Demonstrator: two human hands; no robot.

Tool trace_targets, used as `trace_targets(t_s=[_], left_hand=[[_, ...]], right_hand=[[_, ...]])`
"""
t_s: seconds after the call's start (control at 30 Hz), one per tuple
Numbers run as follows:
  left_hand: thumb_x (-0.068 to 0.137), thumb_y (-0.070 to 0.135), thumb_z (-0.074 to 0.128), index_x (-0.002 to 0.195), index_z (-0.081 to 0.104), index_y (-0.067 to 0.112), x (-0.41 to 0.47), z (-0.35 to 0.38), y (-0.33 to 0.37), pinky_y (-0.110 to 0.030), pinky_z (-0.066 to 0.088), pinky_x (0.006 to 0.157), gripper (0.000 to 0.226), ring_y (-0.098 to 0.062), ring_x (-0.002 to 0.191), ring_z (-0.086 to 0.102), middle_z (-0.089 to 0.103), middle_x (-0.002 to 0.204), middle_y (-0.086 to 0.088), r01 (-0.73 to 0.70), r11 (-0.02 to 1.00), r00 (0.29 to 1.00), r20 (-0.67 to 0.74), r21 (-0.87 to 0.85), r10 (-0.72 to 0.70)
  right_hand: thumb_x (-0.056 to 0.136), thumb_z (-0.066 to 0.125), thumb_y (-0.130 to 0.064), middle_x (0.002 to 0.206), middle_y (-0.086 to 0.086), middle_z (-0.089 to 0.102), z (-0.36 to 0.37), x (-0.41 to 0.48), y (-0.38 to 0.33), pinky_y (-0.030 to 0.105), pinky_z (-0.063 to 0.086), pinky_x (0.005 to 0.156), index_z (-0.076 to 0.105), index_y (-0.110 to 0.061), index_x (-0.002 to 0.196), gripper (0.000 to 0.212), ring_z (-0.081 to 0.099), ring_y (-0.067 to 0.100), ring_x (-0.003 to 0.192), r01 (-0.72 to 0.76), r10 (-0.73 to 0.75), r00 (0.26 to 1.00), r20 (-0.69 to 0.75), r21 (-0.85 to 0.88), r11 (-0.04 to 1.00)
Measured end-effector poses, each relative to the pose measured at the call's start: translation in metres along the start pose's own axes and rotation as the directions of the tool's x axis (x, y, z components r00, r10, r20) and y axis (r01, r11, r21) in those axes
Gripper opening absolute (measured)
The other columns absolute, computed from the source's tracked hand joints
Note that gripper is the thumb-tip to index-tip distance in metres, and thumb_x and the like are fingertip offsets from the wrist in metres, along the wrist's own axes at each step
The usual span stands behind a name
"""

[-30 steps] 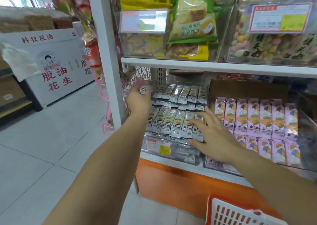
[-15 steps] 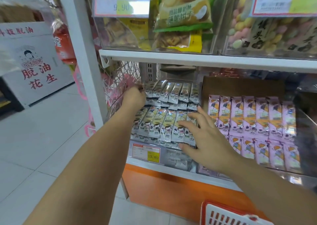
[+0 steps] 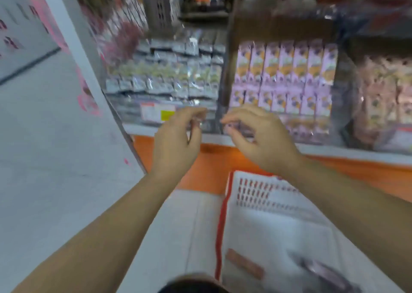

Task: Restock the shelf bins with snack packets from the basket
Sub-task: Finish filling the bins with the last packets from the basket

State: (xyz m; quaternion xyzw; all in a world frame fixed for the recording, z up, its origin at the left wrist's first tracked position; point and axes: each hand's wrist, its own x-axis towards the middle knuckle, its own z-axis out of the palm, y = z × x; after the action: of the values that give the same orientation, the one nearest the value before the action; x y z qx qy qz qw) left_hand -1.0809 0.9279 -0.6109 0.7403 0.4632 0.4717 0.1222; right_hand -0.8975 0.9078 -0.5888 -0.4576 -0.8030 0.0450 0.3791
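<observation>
The view is motion-blurred. Silver snack packets [image 3: 169, 76] fill the left shelf bin in rows, and purple packets [image 3: 285, 76] fill the bin to its right. My left hand [image 3: 176, 136] and my right hand [image 3: 256, 136] hover side by side in front of the shelf's front edge, clear of the packets. Their fingers are loosely curled and I see nothing held in them. Below my right forearm stands the white basket [image 3: 256, 192] with a red rim. An orange-pink packet [image 3: 244, 262] and a dark purplish packet [image 3: 323, 272] lie in it.
A white shelf upright [image 3: 89, 69] runs diagonally at the left, with light floor tiles beyond it. A yellow and white price tag [image 3: 157, 112] fronts the left bin. The shelf base [image 3: 211, 165] is orange. A bin of pinkish wrapped snacks [image 3: 383, 96] sits far right.
Both hands have pulled back out of the silver-packet bin to the shelf front. The view has tipped down, so the basket now shows and the upper shelf is gone.
</observation>
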Motion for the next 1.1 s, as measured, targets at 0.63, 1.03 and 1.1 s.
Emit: trace_targets(t_s=[0.63, 1.03, 1.1], left_hand=[[0.099, 0.014, 0.041, 0.147, 0.027, 0.033, -0.152, 0.128, -0.039, -0.023, 0.018, 0.11, 0.054, -0.004, 0.143, 0.014, 0.012, 0.158, 0.013, 0.348, 0.934, 0.724, 0.609, 0.083, -0.324], [0.101, 0.02, 0.038, 0.148, 0.021, 0.033, -0.151, 0.124, -0.036, -0.035, 0.025, 0.114, 0.053, -0.013, 0.145, 0.014, 0.007, 0.159, 0.011, 0.345, 0.928, 0.666, 0.659, 0.143, -0.35], [0.1, 0.024, 0.04, 0.15, 0.02, 0.031, -0.145, 0.119, -0.038, -0.037, 0.024, 0.115, 0.054, -0.017, 0.146, 0.013, 0.005, 0.159, 0.01, 0.295, 0.937, 0.622, 0.706, 0.189, -0.338]], right_hand=[[0.086, 0.065, -0.024, 0.132, 0.001, 0.052, 0.039, -0.306, 0.114, 0.024, 0.039, 0.094, 0.055, -0.02, 0.128, 0.044, 0.05, 0.017, 0.117, -0.433, 0.555, -0.139, 0.82, -0.554, 0.711], [0.074, 0.072, -0.027, 0.095, -0.001, 0.058, 0.03, -0.256, 0.094, 0.027, 0.048, 0.076, 0.059, -0.021, 0.092, 0.023, 0.056, 0.017, 0.09, -0.575, 0.57, 0.083, 0.817, -0.428, 0.697], [0.076, 0.07, -0.017, 0.097, -0.002, 0.057, 0.016, -0.221, 0.084, 0.02, 0.042, 0.067, 0.058, -0.021, 0.097, 0.024, 0.054, 0.014, 0.087, -0.655, 0.56, 0.246, 0.791, -0.29, 0.698]])
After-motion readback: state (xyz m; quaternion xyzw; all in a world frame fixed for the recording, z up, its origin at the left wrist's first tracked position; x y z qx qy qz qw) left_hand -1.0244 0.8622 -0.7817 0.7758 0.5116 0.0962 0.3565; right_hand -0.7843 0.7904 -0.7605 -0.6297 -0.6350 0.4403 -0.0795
